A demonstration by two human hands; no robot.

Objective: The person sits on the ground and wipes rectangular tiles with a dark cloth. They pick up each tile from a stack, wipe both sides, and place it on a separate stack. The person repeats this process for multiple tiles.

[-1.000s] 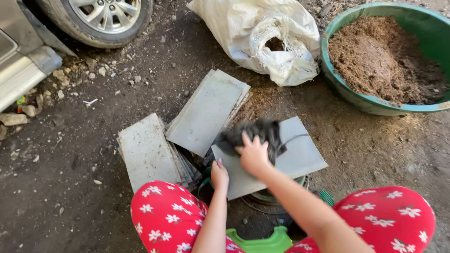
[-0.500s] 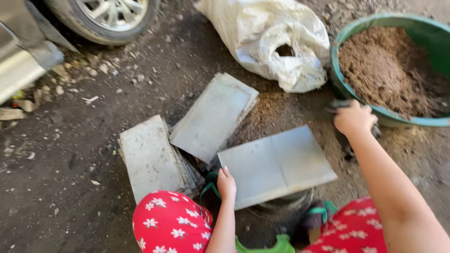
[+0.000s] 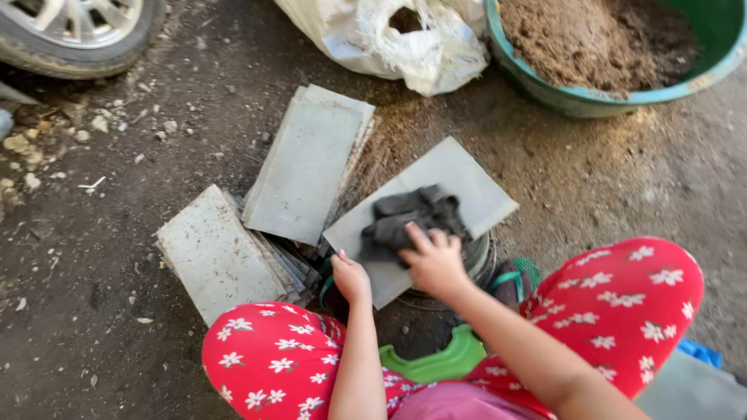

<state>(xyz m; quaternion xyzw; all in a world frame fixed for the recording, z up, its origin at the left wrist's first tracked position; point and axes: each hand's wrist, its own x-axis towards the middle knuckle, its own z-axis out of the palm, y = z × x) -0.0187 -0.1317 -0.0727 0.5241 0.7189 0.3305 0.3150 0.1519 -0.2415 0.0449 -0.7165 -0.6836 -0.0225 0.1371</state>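
From the head view I see my right hand [image 3: 436, 263] pressing a dark rag [image 3: 411, 218] flat onto the grey tile [image 3: 467, 187], its grip spread over the cloth rather than closed around it. My left hand [image 3: 350, 278] pinches the tile's near edge in a narrow grip. Just left of that tile lie two more stacks of tiles [image 3: 307, 159]; beyond it sit a white sack [image 3: 373, 39] and a green basin [image 3: 607, 97] of soil.

2 hands [image 3: 352, 278] show, 1 dark cloth [image 3: 410, 218], 1 green basin [image 3: 615, 97] (filled with brown soil), 1 white sack [image 3: 389, 43], 1 car wheel [image 3: 74, 35], and 3 groups of grey slabs [image 3: 307, 159]; stacked ones cannot be counted exactly.
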